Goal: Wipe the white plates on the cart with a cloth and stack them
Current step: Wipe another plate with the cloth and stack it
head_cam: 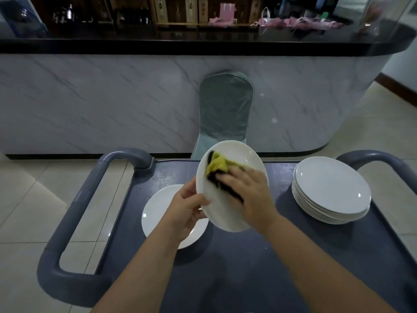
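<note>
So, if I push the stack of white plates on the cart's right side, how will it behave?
The stack of white plates is several deep, so probably heavy. Its rims are slightly staggered, so upper plates may slide. Glossy and hard-looking, they would likely chip if knocked against the cart handle.

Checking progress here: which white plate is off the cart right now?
The tilted plate in the middle, gripped by the left hand; the others lie flat on the cart.
</note>
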The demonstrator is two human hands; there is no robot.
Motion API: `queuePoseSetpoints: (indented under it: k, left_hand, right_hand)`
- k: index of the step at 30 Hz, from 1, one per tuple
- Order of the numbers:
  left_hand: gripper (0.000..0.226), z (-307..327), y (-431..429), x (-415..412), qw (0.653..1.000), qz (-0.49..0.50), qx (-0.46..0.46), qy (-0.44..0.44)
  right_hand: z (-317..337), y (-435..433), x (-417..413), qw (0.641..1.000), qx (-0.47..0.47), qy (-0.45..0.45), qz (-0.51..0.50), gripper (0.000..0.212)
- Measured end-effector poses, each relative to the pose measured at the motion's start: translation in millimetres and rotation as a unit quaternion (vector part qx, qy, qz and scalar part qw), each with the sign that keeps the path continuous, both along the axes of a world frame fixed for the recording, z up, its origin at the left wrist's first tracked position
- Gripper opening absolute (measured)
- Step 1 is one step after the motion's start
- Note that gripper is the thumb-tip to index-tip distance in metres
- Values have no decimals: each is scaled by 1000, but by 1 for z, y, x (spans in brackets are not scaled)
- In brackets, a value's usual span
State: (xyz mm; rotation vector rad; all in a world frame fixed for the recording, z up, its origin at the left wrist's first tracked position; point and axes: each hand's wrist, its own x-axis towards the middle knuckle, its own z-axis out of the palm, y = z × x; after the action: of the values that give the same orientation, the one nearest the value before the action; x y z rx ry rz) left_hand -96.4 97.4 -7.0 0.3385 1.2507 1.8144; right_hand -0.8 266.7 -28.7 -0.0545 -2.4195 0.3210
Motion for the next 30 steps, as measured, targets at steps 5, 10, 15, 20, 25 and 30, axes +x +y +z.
queuePoseSetpoints:
  k: [5,10,15,20,25,30]
  left_hand:
    - [38,4,-7,-17,993,94,-66,35]
    - [17,12,-1,-26,950,187,-150,200]
    - [17,23,10,-17,849,149,-221,456]
    - [31,19,16,-1,807,141,-194,541]
    - [11,17,4,9,849,113,-164,490]
    - [25,18,-9,15,891,174,-126,401]
  right_hand:
    - [-26,17,51,995,7,-95,38,43]
    - [25,48,63,970,-213,-115,38,44]
    - [93,40,42,939,-324,-91,66,39]
    - [83,5,-3,963,-267,-13,16,30]
    - [62,4,12,973,-130,-192,16,87]
    - [50,29,40,926,-333,-178,-13,47]
